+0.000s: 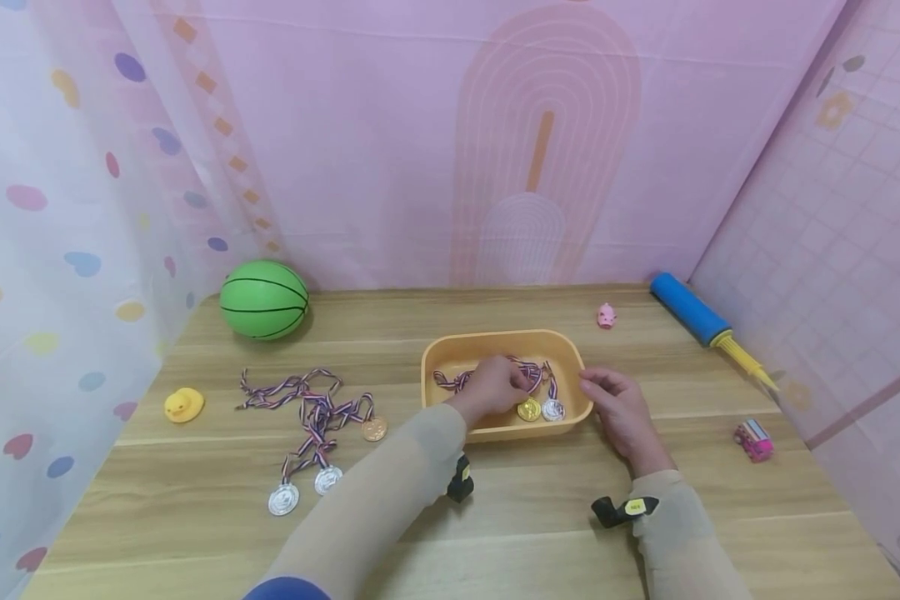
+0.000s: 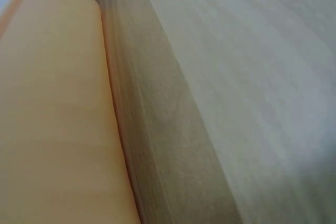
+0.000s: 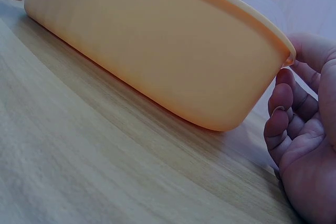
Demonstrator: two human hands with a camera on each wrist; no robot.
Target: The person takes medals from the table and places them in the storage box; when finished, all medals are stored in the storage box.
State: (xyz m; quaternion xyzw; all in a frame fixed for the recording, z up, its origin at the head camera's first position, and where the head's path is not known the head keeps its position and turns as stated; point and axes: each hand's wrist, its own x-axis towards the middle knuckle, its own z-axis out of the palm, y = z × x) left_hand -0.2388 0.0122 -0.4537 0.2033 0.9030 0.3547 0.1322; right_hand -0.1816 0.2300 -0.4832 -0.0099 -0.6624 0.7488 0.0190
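A yellow-orange plastic basin (image 1: 495, 435) stands on the table with medals on striped ribbons inside. My left hand (image 1: 491, 387) reaches over its near side, curled fingers pinching the ribbon just above a gold medal (image 1: 528, 409). Right of that lies a silver medal (image 1: 553, 410); the palm hides part of the ribbons. At the basin's right end, my right hand (image 1: 624, 410) pinches the rim between thumb and fingers, as the right wrist view also shows. In the left wrist view only the basin's outer wall (image 2: 58, 103) and a bit of the other hand appear.
Left of the basin lie tangled ribbons with a bronze medal (image 1: 374, 429) and two silver medals (image 1: 283, 499). Around them are a yellow duck (image 1: 184, 405) and a green ball (image 1: 264, 300). A pink pig (image 1: 606, 316), blue pump (image 1: 690, 308) and pink toy car (image 1: 753, 440) lie right.
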